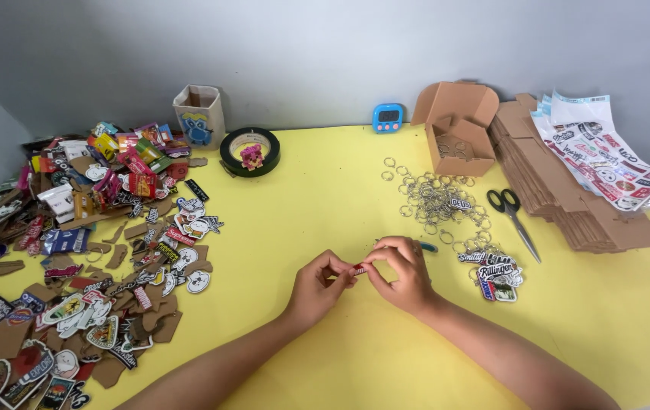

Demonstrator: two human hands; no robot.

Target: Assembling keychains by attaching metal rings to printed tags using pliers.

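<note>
A heap of cardboard-backed stickers (89,250) covers the left of the yellow table (325,197). At the near middle, the left hand (317,287) and right hand (404,273) together pinch a small red tag (359,269); this looks like fitting a ring to it, needing a fine twist next. Loose key rings (435,199) and scissors (513,216) lie to the right. Fingers hide any ring on the tag.

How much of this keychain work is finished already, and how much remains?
Done: only a few finished keychains lie by the right hand. In hand: both it and the left hand pinch one small red piece. Left: a big pile of cut-out stickers and many loose rings, so it looks early.
</note>
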